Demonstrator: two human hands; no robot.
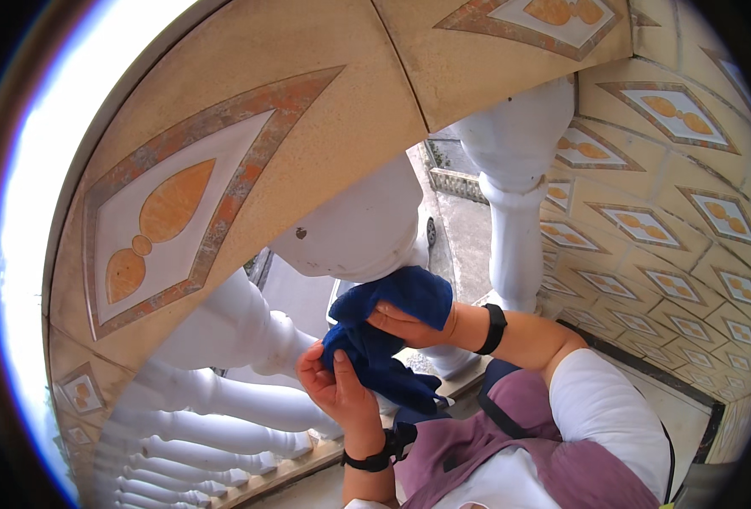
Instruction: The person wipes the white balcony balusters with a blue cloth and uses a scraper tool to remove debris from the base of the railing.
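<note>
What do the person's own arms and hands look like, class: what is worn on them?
The left fingers and right fingers are ungloved. The left wristband and right wristband are black. The right sleeve is white and ends near the elbow.

Cloth (418, 294) btwn fingers (311, 363), nr baluster (363, 222).

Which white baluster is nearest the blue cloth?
The middle baluster, its bulge just above the cloth; the right-hand baluster and left-hand row stand farther off.
</note>
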